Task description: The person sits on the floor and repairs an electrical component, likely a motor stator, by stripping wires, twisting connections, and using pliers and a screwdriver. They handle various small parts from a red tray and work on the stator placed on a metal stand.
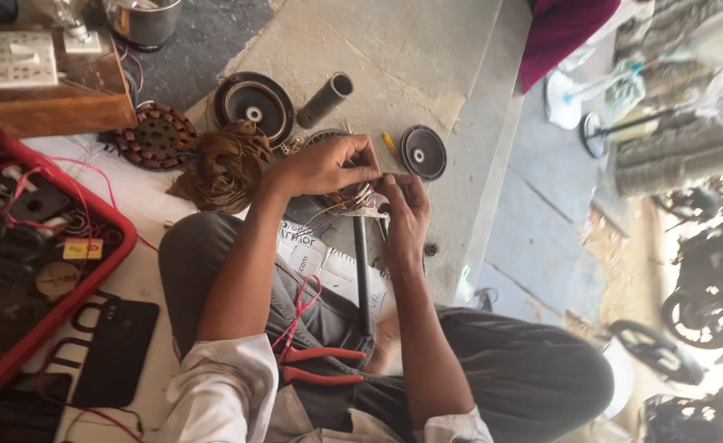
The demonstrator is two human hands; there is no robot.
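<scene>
My left hand (327, 166) and my right hand (405, 215) meet over a small bundle of coloured wires (353, 199), and both pinch the wire ends. The wires come from a motor part that is mostly hidden under my hands. A black shaft (362, 275) runs down from it towards my lap. Red-handled pliers (322, 366) lie on my grey trousers, beside a loop of pink wire (302, 305).
On the stone floor lie a tangle of copper winding (226, 168), a stator core (156, 139), two round black covers (255, 102) (423, 152) and a grey tube (326, 100). At left are a red crate (107, 271), a wooden switchboard (45, 98) and a black phone (117, 353). Motorcycles (710, 295) stand at right.
</scene>
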